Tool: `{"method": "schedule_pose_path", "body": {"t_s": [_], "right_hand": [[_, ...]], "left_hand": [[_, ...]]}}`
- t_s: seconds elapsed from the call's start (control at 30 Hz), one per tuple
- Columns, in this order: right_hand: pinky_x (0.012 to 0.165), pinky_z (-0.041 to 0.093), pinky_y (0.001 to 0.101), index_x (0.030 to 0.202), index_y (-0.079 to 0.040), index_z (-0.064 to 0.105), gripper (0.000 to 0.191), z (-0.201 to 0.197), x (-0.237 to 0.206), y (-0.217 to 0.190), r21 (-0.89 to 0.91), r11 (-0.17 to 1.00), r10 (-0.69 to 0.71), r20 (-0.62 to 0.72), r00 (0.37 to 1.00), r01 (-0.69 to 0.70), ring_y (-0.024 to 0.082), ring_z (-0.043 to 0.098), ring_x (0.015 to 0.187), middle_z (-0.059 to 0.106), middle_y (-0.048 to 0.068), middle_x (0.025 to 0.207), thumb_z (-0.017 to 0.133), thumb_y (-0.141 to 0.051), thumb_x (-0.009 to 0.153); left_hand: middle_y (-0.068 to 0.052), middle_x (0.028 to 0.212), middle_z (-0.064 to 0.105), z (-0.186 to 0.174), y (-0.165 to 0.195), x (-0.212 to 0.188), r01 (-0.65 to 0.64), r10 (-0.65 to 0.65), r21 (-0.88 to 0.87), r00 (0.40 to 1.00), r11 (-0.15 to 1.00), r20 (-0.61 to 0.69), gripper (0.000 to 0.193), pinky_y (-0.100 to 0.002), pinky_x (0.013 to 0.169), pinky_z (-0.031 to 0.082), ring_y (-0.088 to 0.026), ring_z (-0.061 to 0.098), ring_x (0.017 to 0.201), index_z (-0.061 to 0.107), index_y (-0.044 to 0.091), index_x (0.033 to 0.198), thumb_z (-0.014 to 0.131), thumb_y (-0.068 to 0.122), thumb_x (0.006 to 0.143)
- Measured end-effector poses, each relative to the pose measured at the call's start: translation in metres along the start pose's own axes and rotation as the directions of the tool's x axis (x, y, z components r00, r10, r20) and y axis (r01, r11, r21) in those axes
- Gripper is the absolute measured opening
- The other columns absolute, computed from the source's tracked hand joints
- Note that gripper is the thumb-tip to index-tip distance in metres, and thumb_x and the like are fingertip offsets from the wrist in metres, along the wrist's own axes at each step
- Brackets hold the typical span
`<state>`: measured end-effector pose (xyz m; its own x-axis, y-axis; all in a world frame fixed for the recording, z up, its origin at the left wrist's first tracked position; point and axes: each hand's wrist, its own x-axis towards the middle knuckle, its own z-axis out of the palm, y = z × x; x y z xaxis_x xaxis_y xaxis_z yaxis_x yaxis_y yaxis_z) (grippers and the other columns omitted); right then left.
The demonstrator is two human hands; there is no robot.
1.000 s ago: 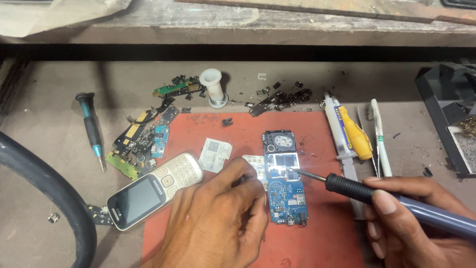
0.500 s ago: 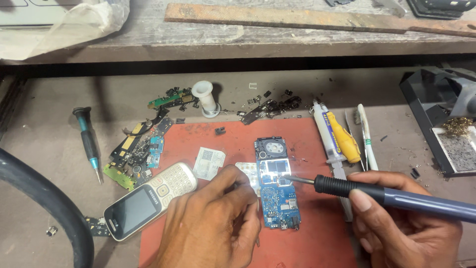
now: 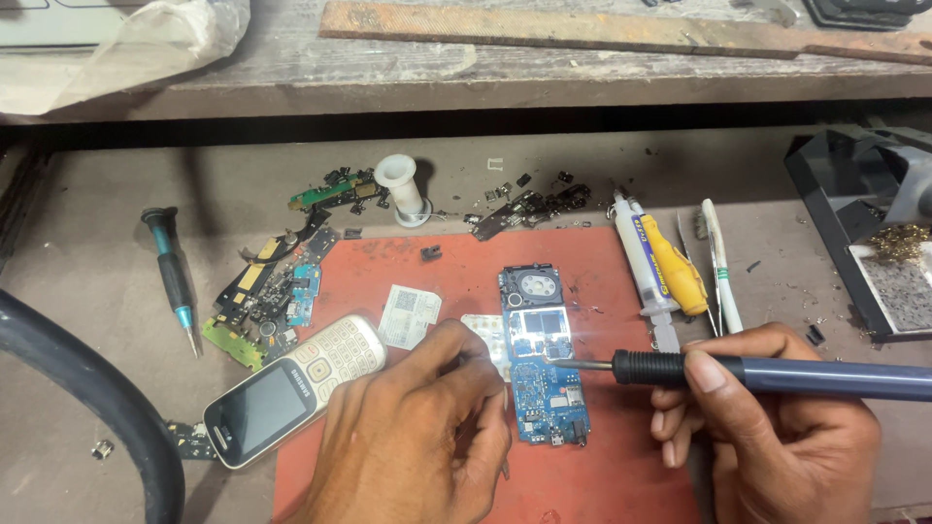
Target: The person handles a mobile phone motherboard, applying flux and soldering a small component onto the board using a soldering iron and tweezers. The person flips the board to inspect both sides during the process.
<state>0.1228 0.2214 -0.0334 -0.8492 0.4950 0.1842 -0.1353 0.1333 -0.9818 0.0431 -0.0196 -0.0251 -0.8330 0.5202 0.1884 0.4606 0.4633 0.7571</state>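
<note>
A blue phone circuit board (image 3: 544,364) lies on a red mat (image 3: 466,281). My right hand (image 3: 777,427) grips a dark-handled soldering iron (image 3: 767,374), and its tip touches the board near the middle. My left hand (image 3: 417,437) rests on the mat beside the board's left edge, fingers curled together next to the board; whether they pinch anything is hidden. A white keypad phone (image 3: 291,388) lies just left of my left hand, half on the mat.
Loose circuit boards and flex parts (image 3: 267,301) lie left of the mat, with a teal screwdriver (image 3: 175,281) further left. A white solder spool (image 3: 403,189), a syringe (image 3: 641,257), a yellow screwdriver (image 3: 680,277) and tweezers (image 3: 720,267) sit nearby. A black stand with brass wool (image 3: 883,243) is at right.
The view has shifted, so everything sits slightly lower and to the left. The soldering iron tip stays on the board and my left hand stays beside it.
</note>
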Motion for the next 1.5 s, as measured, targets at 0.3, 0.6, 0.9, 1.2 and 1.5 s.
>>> {"method": "schedule_pose_path", "body": {"t_s": [0.3, 0.6, 0.9, 1.2, 1.5], "right_hand": [[0.04, 0.057, 0.0309, 0.094, 0.013, 0.064, 0.009, -0.0042, 0.0024, 0.0054, -0.066, 0.998, -0.002, 0.0, 1.0, 0.002, 0.026, 0.071, 0.056, 0.07, 0.027, 0.075, 0.063, 0.005, 0.097], [0.039, 0.058, 0.0289, 0.093, 0.012, 0.068, 0.007, -0.0007, -0.0032, 0.0008, -0.22, 0.975, -0.018, 0.022, 1.0, 0.022, 0.023, 0.073, 0.055, 0.068, 0.023, 0.076, 0.067, 0.005, 0.094], [0.039, 0.057, 0.0279, 0.092, 0.012, 0.067, 0.007, -0.0025, -0.0037, 0.001, -0.213, 0.976, -0.023, 0.06, 0.998, 0.035, 0.022, 0.073, 0.055, 0.069, 0.023, 0.077, 0.068, 0.004, 0.094], [0.037, 0.057, 0.0295, 0.094, 0.012, 0.067, 0.008, -0.0048, -0.0022, 0.0024, -0.221, 0.975, 0.006, 0.024, 1.0, 0.0, 0.024, 0.073, 0.054, 0.068, 0.024, 0.075, 0.066, 0.004, 0.095], [0.037, 0.055, 0.0308, 0.093, 0.012, 0.067, 0.008, -0.0077, -0.0001, 0.0038, -0.218, 0.976, 0.006, 0.035, 0.999, 0.002, 0.025, 0.074, 0.054, 0.068, 0.024, 0.074, 0.065, 0.004, 0.096]], "left_hand": [[-0.001, 0.089, 0.065, 0.0, 0.0009, 0.0002, 0.006, -0.006, -0.007, 1.0, 1.0, 0.004, 0.008, -0.037, 0.055, 0.055, -0.021, 0.071, 0.059, 0.073, 0.007, 0.081, 0.07, 0.014, 0.084], [-0.002, 0.09, 0.066, -0.0005, 0.0026, -0.0007, 0.03, -0.03, -0.054, 1.0, 0.998, 0.01, 0.006, -0.036, 0.054, 0.056, -0.021, 0.071, 0.059, 0.073, 0.006, 0.083, 0.069, 0.012, 0.083], [-0.003, 0.088, 0.065, -0.0001, 0.0036, -0.0004, 0.021, -0.021, -0.046, 1.0, 0.999, 0.004, 0.007, -0.039, 0.053, 0.054, -0.023, 0.07, 0.057, 0.072, 0.005, 0.082, 0.07, 0.011, 0.085], [-0.003, 0.089, 0.065, 0.001, 0.0019, -0.0012, 0.004, -0.005, -0.035, 1.0, 0.999, -0.005, 0.01, -0.04, 0.053, 0.054, -0.025, 0.069, 0.057, 0.072, 0.007, 0.08, 0.07, 0.014, 0.086], [-0.003, 0.089, 0.065, 0.0018, 0.0007, -0.0016, -0.011, 0.011, -0.027, 1.0, 1.0, -0.02, 0.01, -0.039, 0.054, 0.055, -0.025, 0.069, 0.058, 0.072, 0.007, 0.079, 0.07, 0.014, 0.086]]}}
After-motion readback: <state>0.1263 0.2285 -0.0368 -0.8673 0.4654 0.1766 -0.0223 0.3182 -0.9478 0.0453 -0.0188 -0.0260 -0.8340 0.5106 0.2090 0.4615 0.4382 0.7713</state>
